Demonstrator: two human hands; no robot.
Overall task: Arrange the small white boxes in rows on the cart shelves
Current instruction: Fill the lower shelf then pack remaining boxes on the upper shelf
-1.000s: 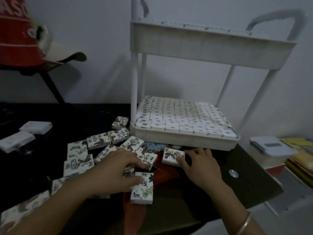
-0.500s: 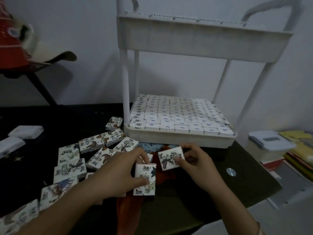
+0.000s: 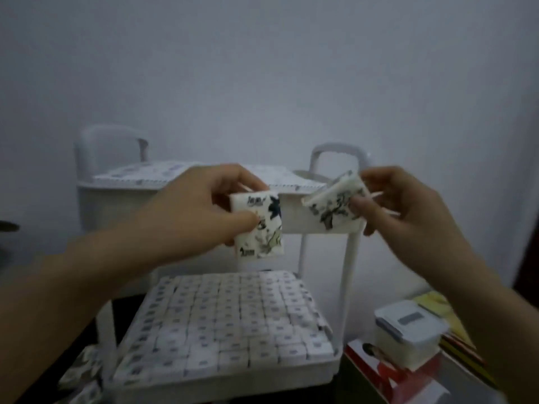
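The white two-tier cart (image 3: 348,275) stands in front of me. Its lower shelf (image 3: 227,377) is packed with rows of small white boxes (image 3: 221,322). More boxes line the top shelf (image 3: 186,199) at the back. My left hand (image 3: 186,211) pinches a small white printed box (image 3: 258,225), held upright in front of the top shelf's rim. My right hand (image 3: 408,205) pinches a second printed box (image 3: 335,208), tilted, at the top shelf's right front corner.
A white lidded plastic container (image 3: 408,330) sits on books and papers (image 3: 388,371) to the right of the cart. A few loose printed boxes (image 3: 84,374) lie at the lower left beside the cart. A plain wall is behind the cart.
Both hands lifted their boxes from the dark table up to the level of the top shelf. The view rose with them, so the table and loose boxes dropped out of sight.
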